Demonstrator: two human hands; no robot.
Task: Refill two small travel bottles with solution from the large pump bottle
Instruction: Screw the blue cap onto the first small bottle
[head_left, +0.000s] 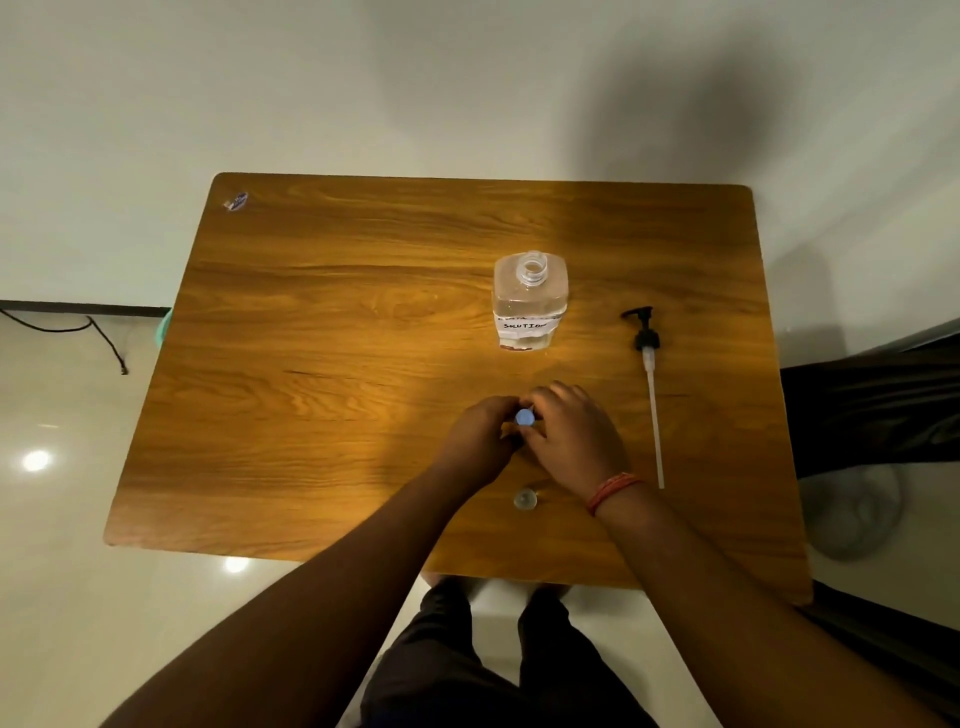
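The large clear bottle, labelled "SOLUTION", stands open-necked right of the table's middle. Its black pump head with the long white tube lies flat to the right of it. Both my hands meet around a small travel bottle whose pale blue cap shows between them. My left hand grips the bottle's body, which is hidden. The fingers of my right hand pinch the cap. A second small clear bottle stands uncapped on the table just nearer to me, below my right wrist.
The wooden table carries a small sticker at its far left corner. A black cable runs over the floor at left. Dark fabric lies off the right edge. My legs show under the near edge.
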